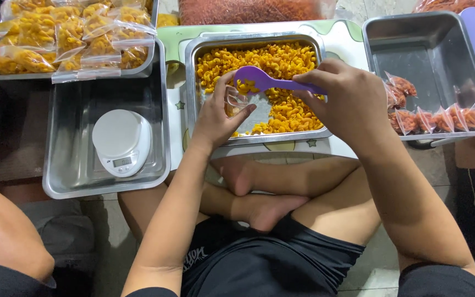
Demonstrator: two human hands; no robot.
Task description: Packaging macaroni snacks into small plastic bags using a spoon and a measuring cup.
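A steel tray point(192, 77) in front of me holds orange curled snack pieces point(273, 60). My left hand point(215, 118) holds a small clear plastic bag point(236, 100) open over the tray's near left part. My right hand point(347, 102) grips the handle of a purple scoop point(259, 80), whose bowl points left, just above the bag's mouth. Both hands are over the tray.
A white round kitchen scale point(121, 140) sits in a steel tray point(67, 170) at my left. Behind it a tray of filled bags point(67, 36) of orange snacks. Right, a steel tray point(430, 49) holds small bags of reddish snacks point(432, 118). My crossed legs lie below.
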